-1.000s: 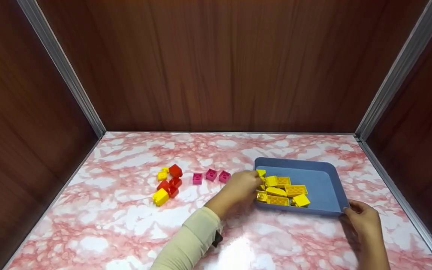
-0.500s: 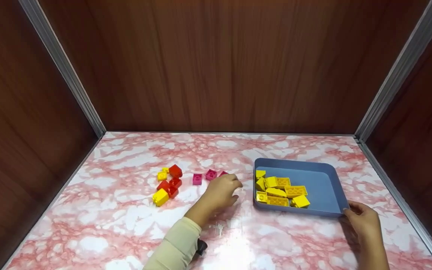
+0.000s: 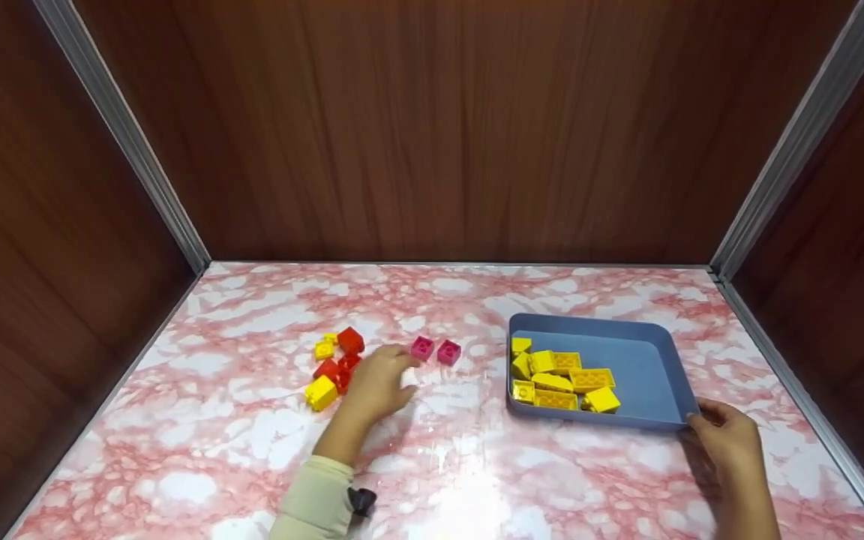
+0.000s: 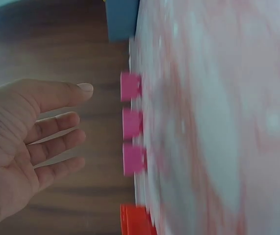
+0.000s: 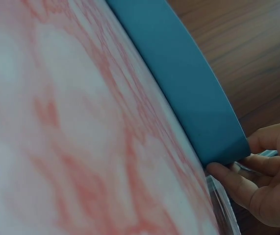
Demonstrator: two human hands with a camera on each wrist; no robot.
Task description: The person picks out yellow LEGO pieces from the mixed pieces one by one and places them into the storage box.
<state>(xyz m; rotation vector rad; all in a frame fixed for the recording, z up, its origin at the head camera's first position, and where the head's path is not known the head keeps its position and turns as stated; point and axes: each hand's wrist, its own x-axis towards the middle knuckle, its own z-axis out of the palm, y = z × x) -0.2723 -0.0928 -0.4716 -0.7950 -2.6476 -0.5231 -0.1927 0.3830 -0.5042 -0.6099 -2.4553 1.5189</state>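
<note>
My left hand (image 3: 376,384) hovers above the table between the red bricks and the pink ones, its fingers apart and holding nothing. In the left wrist view a row of three pink bricks (image 4: 132,122) stands beyond the left hand (image 4: 37,132). The head view shows two pink bricks (image 3: 436,351); the hand hides the third. My right hand (image 3: 728,439) grips the near right corner of the blue-grey tray (image 3: 646,375). Up close in the right wrist view, thumb and fingers pinch the tray's corner (image 5: 223,142). Several yellow bricks (image 3: 589,381) lie in the tray's left part.
Left of the left hand, red bricks (image 3: 351,341) and yellow bricks (image 3: 320,394) lie in a loose cluster. Brown wood-look panels (image 3: 462,135) with metal edge strips (image 3: 132,142) enclose the marbled table (image 3: 199,435) at the back and sides.
My left hand has left the tray's left side and moved left across the pink bricks, leaving a yellow brick in the tray. The right hand stays at the tray corner.
</note>
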